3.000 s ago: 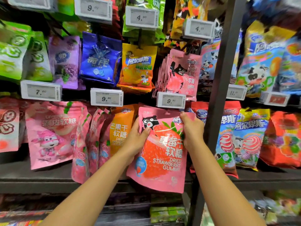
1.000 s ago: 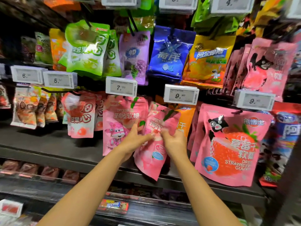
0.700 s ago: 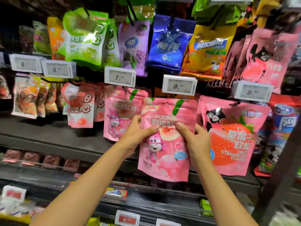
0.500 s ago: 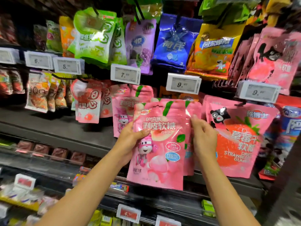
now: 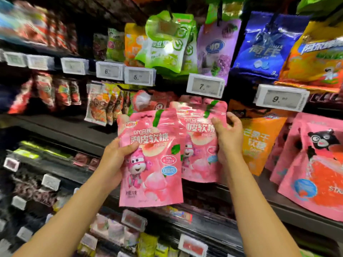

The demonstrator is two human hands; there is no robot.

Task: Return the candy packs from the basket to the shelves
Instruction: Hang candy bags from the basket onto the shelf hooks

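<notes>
Pink peach candy pack (image 5: 150, 160) being held up in front of the shelf (image 5: 61, 130).
Left hand (image 5: 115, 160) is gripping its left edge, thumb lying across the front; right hand (image 5: 229, 140) is holding a second identical pack (image 5: 199, 143) just behind, hanging beside an orange pack (image 5: 259, 143) under the 7 price tag (image 5: 205, 86).

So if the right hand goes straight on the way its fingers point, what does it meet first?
Probably the 9.90 price tag: the right hand grips the hanging peach pack, fingers pointing up and slightly right. Depth is unclear, so it could pass in front.
</notes>
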